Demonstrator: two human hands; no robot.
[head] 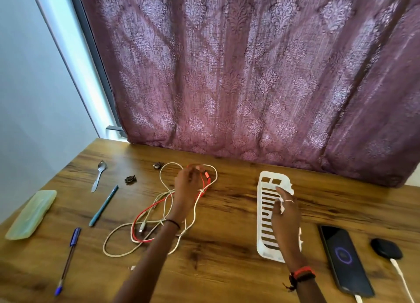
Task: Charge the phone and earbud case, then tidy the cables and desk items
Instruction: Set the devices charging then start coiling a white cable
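- Right hand, nearest my view: fingers straight and spread, lying flat on the tray and gripping nothing. Something white sits at one finger; I cannot tell what it is.
- Left hand: fingers curled on the red cable near its plug. The fingertips are blurred, so I judge this a pinch rather than confirm it.
- Cables: the red cable and the white cable lie tangled on the table, under the left wrist and toward the near left of it.
- Key relation: the tangle's long axis runs from the plug at the fingers back toward the near left. The left hand is much the nearer. The tray lies well to the right, its long axis running away from me.
- Phone and earbud case: near right, each with a white lead plugged in, the phone's screen lit. I judge charging done and tidying in hand.
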